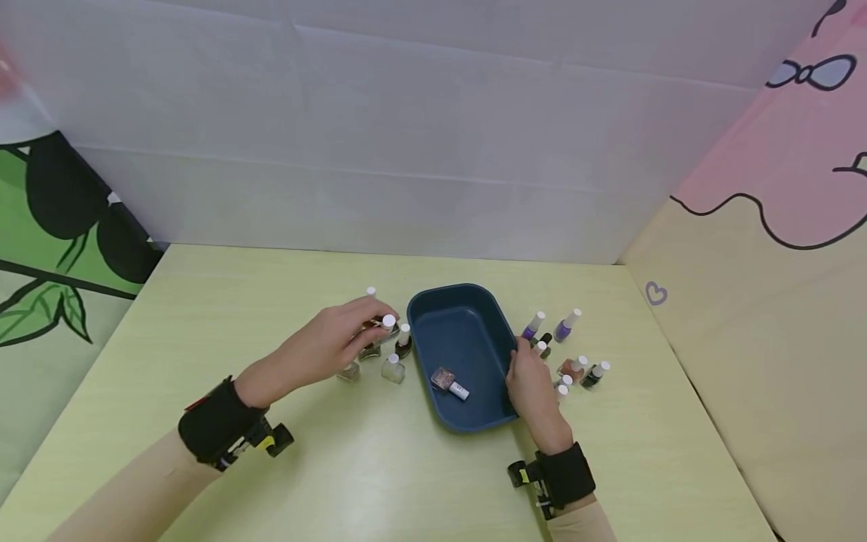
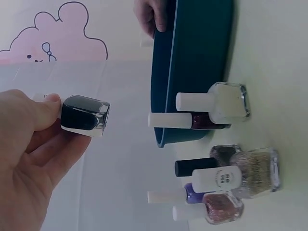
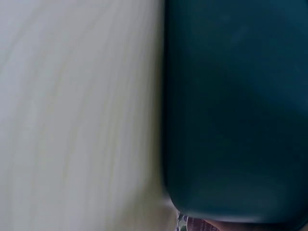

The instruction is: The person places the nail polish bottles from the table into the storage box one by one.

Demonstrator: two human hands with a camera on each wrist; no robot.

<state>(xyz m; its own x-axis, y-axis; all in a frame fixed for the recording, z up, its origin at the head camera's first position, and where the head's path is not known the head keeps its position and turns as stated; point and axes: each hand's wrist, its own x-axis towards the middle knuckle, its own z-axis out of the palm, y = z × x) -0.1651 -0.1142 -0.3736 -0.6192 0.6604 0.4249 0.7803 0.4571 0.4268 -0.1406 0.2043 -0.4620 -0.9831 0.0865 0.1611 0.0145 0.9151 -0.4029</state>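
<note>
My left hand [image 1: 335, 335] pinches a dark nail polish bottle [image 2: 81, 113] by its white cap, above the cluster left of the tray. My right hand [image 1: 535, 388] grips the right rim of a dark blue tray [image 1: 463, 339]; in the right wrist view the tray hides most of that hand. One pinkish glitter nail polish bottle [image 1: 443, 378] with a white cap lies on its side in the tray. Below the left hand stand more bottles, among them a pale one [image 2: 226, 103], a gold glitter one [image 2: 257, 173] and a dark red one [image 1: 403, 346].
Right of the tray stand several more nail polish bottles, including a purple one [image 1: 564, 329], a dark green one [image 1: 594, 375] and a peach one [image 1: 572, 369]. A pale cloth wall [image 1: 406, 135] closes the back of the light wooden table [image 1: 271, 278].
</note>
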